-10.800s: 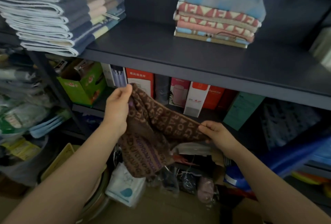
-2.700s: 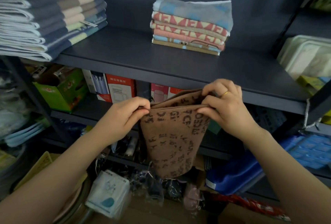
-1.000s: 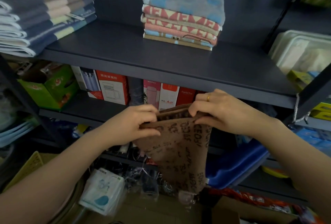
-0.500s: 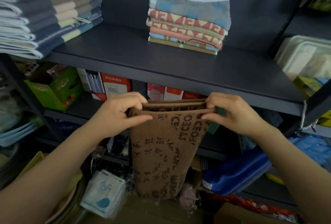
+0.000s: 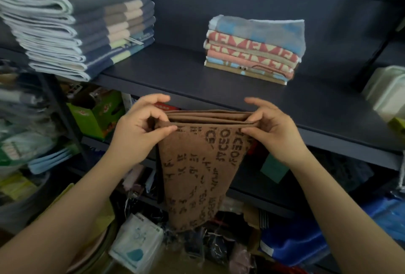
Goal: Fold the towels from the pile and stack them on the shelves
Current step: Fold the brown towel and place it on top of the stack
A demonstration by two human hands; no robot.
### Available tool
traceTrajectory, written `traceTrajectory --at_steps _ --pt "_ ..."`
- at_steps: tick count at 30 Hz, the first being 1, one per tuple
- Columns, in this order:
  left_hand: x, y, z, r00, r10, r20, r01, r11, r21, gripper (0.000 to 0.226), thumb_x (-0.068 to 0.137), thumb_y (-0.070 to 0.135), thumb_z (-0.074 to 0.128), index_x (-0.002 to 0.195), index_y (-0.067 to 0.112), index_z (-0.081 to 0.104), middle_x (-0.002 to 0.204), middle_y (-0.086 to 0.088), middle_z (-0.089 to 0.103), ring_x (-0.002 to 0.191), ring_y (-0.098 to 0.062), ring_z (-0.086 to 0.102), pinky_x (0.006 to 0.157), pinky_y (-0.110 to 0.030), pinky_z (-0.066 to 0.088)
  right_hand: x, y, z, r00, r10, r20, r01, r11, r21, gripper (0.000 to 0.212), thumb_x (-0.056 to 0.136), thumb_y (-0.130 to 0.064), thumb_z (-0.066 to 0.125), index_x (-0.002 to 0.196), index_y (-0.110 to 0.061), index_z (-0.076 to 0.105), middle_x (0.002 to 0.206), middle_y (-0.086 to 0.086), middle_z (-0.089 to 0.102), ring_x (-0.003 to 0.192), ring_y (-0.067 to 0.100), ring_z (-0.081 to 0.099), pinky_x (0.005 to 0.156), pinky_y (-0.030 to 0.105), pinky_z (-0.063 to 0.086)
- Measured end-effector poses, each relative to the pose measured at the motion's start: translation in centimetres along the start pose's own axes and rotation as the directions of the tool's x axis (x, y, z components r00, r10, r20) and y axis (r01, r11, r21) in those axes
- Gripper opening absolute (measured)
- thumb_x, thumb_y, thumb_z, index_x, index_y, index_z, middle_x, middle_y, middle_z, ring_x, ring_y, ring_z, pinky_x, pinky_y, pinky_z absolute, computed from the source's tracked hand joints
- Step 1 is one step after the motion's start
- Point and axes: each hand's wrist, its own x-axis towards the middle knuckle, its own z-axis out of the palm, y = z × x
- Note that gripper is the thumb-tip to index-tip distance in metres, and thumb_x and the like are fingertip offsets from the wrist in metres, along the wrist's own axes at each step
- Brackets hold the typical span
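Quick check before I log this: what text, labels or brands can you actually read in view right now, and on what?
"EMEM", large repeating letters on the pink towels in the shelf stack.
Dark lettering all over the brown towel, held by the left hand and right hand: creased and upside down, not readable.
Print on the green box: too blurred.
Tag on the grey towel stack: too small.
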Motion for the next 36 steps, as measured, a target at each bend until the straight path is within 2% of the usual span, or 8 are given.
traceTrajectory --at_steps 4,10,13,16,25,28,32,36 --pt "0.9 -1.0 -2.8 0.978 -0.190 -0.086 0.160 0.950 -0.269 0.035 0.068 0.001 0.064 0.065 0.034 0.054 0.100 0.011 0.057 0.096 -0.009 0.058 0.081 -0.026 0.050 2.9 -2.0 2.6 0.998 0.004 0.057 -0.010 0.994 0.113 0.029 0.080 0.004 0.065 0.087 -0.021 0.051 0.079 0.003 0.059 0.076 0.023 0.061 0.072 0.040 0.055" --pt "3.4 -1.7 -8.3 0.915 -0.365 -0.172 0.250 0.847 -0.469 0.039 0.076 -0.011 0.061 0.102 0.018 0.061 0.098 0.006 0.068 0.092 -0.011 0.062 0.076 -0.021 0.053 8.6 -5.3 6.3 0.992 0.003 0.123 -0.035 0.965 0.259 0.018 0.087 -0.002 0.056 0.091 -0.017 0.064 0.089 0.006 0.065 0.077 0.007 0.064 0.067 0.018 0.052" --pt "4.9 -2.3 -11.3 0.884 -0.438 -0.163 0.300 0.799 -0.520 0.032 0.087 -0.010 0.046 0.098 0.014 0.064 0.114 -0.002 0.063 0.097 -0.012 0.062 0.074 -0.018 0.052 11.6 -7.0 8.8 0.985 0.022 0.172 -0.098 0.888 0.448 0.015 0.092 -0.009 0.049 0.098 -0.017 0.060 0.093 0.005 0.067 0.082 0.012 0.066 0.067 0.023 0.053" --pt "6.4 -3.1 -14.2 0.888 -0.437 -0.145 0.298 0.784 -0.544 0.035 0.090 -0.006 0.043 0.086 0.020 0.066 0.083 0.002 0.069 0.074 -0.009 0.064 0.063 -0.021 0.053 14.7 -9.0 11.6 0.990 -0.009 0.139 -0.070 0.828 0.556 0.010 0.093 -0.014 0.047 0.090 -0.019 0.056 0.077 -0.008 0.067 0.073 0.008 0.064 0.062 0.022 0.052" --pt "15.3 -4.4 -22.8 0.887 -0.357 -0.292 0.209 0.876 -0.435 0.024 0.099 0.019 0.039 0.092 0.024 0.061 0.081 0.010 0.071 0.077 -0.006 0.067 0.073 -0.028 0.051 24.3 -15.7 17.3 0.994 -0.045 -0.099 0.099 0.752 0.651 0.010 0.092 -0.014 0.050 0.084 -0.016 0.053 0.069 -0.008 0.067 0.067 0.007 0.065 0.061 0.024 0.055" --pt "17.0 -5.2 -24.9 0.919 -0.289 -0.267 0.176 0.909 -0.377 0.011 0.093 0.028 0.047 0.098 0.030 0.057 0.094 0.013 0.068 0.085 -0.004 0.066 0.076 -0.026 0.052 27.4 -18.0 18.5 0.992 0.021 -0.127 0.079 0.684 0.726 0.007 0.092 -0.021 0.053 0.090 -0.017 0.058 0.081 -0.001 0.071 0.078 0.014 0.069 0.070 0.032 0.058" --pt "16.9 -8.1 -25.7 0.967 -0.221 -0.124 0.197 0.964 -0.177 0.035 0.085 0.026 0.057 0.115 0.037 0.043 0.117 0.011 0.059 0.104 -0.004 0.060 0.090 -0.033 0.051 31.2 -19.7 19.7 0.992 0.030 -0.121 0.070 0.663 0.745 0.011 0.093 -0.020 0.053 0.087 -0.017 0.061 0.077 -0.001 0.072 0.076 0.016 0.070 0.070 0.034 0.059" --pt "20.7 -8.8 -26.2 0.953 -0.160 -0.259 0.134 0.984 -0.113 0.018 0.096 0.022 0.044 0.110 0.032 0.041 0.108 0.015 0.057 0.100 -0.005 0.059 0.095 -0.042 0.047 35.3 -19.4 19.3 0.976 0.207 -0.069 -0.076 0.619 0.782 0.014 0.093 -0.026 0.053 0.090 -0.016 0.062 0.076 0.000 0.073 0.072 0.016 0.071 0.061 0.031 0.058"
